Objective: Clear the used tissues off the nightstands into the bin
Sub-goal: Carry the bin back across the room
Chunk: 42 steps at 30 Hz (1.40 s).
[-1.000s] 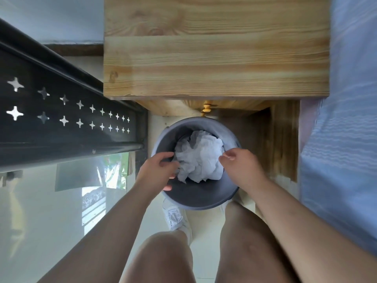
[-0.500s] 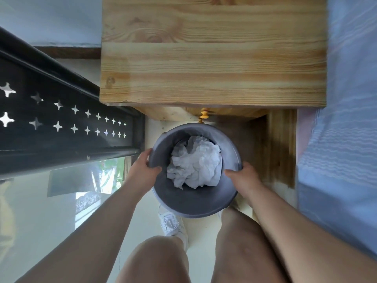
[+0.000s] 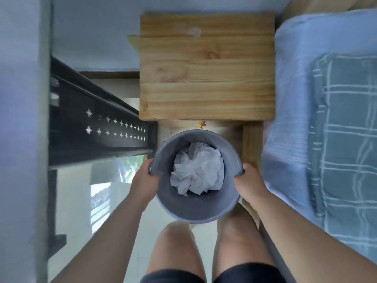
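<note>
A round grey bin is held in front of my knees, seen from straight above. Crumpled white tissues fill its middle. My left hand grips the bin's left rim and my right hand grips the right rim, thumbs hooked over the edge. Beyond the bin stands a pale wooden nightstand; its top is bare wood with no tissue on it. A small yellow drawer knob pokes out under its front edge.
A bed with a light blue sheet and a checked teal blanket runs along the right. A black metal frame with star-shaped cut-outs stands at the left over a glossy tiled floor. My bare knees are below the bin.
Both hands left the tissues inside the bin and took hold of its rim. The bin has risen towards me, and the view has pulled back, showing the whole nightstand top and more bed.
</note>
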### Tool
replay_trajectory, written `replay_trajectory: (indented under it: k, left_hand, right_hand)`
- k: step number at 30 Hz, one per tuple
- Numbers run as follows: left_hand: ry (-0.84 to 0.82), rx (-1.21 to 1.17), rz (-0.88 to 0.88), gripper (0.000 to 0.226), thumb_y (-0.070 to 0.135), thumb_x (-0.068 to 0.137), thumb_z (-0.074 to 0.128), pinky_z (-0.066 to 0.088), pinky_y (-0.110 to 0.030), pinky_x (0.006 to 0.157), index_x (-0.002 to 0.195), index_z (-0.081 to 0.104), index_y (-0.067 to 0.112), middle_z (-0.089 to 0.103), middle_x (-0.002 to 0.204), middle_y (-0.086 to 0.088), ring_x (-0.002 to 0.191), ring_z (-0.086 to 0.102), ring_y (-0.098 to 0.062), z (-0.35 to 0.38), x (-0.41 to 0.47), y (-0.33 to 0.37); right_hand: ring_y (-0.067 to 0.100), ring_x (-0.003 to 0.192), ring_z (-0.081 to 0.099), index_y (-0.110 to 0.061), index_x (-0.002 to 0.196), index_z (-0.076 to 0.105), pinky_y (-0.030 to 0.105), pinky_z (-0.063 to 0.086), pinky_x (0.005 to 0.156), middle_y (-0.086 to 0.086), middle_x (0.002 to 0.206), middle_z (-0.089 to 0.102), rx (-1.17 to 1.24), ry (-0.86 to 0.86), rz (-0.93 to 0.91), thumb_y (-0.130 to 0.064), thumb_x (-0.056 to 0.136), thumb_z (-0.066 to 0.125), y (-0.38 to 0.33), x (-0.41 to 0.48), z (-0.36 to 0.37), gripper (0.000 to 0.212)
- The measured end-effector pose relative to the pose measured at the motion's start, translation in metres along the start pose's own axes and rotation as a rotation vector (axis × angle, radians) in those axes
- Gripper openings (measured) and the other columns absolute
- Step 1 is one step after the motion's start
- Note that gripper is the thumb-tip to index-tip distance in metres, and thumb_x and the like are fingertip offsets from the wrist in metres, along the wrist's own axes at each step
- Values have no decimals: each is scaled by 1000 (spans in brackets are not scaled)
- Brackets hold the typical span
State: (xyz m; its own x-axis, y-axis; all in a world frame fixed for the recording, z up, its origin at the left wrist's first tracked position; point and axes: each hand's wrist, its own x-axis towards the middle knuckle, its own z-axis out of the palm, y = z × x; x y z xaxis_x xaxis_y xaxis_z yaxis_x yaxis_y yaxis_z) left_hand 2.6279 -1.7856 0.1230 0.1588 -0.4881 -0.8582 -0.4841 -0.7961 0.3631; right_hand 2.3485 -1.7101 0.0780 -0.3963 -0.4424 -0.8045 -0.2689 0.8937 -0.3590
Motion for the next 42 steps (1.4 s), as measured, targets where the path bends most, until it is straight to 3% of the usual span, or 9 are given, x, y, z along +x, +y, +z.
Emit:
replay_trajectory:
  k: [6, 11, 14, 19, 23, 30, 33, 38, 42]
  left_hand:
    - [-72, -81, 77, 77, 35, 63, 68, 67, -54, 84, 140, 58, 36, 79, 116, -2, 99, 78, -28, -52, -115, 38]
    - [-125, -54, 181, 60, 7, 86, 63, 68, -53, 80, 137, 59, 39, 80, 113, 1, 99, 78, -27, -97, -184, 58]
    - [-164, -44, 242, 59, -2, 93, 59, 68, -41, 68, 126, 61, 47, 80, 112, 4, 98, 79, -24, -121, -216, 66]
    - [-222, -20, 339, 59, -3, 91, 62, 67, -37, 66, 118, 62, 50, 82, 103, 11, 90, 80, -15, -152, -268, 74]
    - [-268, -16, 406, 55, -3, 92, 67, 67, -34, 64, 117, 64, 46, 81, 101, 10, 88, 80, -14, -166, -304, 73]
    - [-329, 43, 480, 53, 0, 89, 68, 66, -34, 65, 120, 66, 42, 82, 106, 0, 92, 81, -22, -166, -351, 59]
    - [-350, 71, 505, 53, 4, 81, 71, 68, -40, 67, 122, 66, 38, 82, 106, -3, 94, 81, -26, -157, -369, 46]
    - [-431, 164, 539, 57, -8, 89, 65, 67, -41, 67, 127, 63, 35, 83, 110, -4, 95, 82, -27, -138, -400, 32]
    - [-525, 219, 577, 57, -9, 88, 65, 67, -41, 64, 128, 64, 31, 83, 109, -9, 90, 82, -32, -119, -415, 29]
  right_hand:
    - [16, 69, 58, -23, 86, 56, 31, 39, 56, -2, 79, 65, -35, 14, -149, -14, 89, 53, -43, -101, -72, 11]
    - [17, 69, 59, -17, 94, 61, 33, 40, 57, 2, 81, 65, -49, 64, -221, -17, 90, 58, -67, -179, -117, 5]
    - [22, 75, 64, -21, 94, 64, 34, 43, 60, 2, 83, 69, 19, 104, -269, -17, 91, 59, -77, -231, -137, 7]
    - [-1, 69, 70, -30, 93, 70, 21, 46, 55, -16, 83, 78, 209, 202, -287, -21, 90, 64, -76, -317, -157, 11]
    - [21, 74, 70, -15, 88, 73, 33, 47, 62, -1, 78, 77, 289, 279, -284, -26, 89, 69, -61, -368, -167, 12]
    - [31, 80, 73, -10, 92, 74, 50, 59, 72, 6, 82, 78, 362, 322, -294, -38, 87, 67, -12, -425, -163, 29]
    - [41, 78, 67, -4, 85, 69, 44, 51, 60, 16, 78, 73, 369, 373, -295, -42, 85, 62, 20, -445, -153, 38]
    - [20, 69, 69, -23, 84, 69, 40, 52, 61, -4, 76, 74, 464, 481, -241, -40, 95, 61, 74, -493, -143, 22]
    - [13, 78, 70, -32, 93, 66, 36, 54, 63, -10, 84, 73, 586, 518, -131, -48, 95, 60, 111, -527, -122, 18]
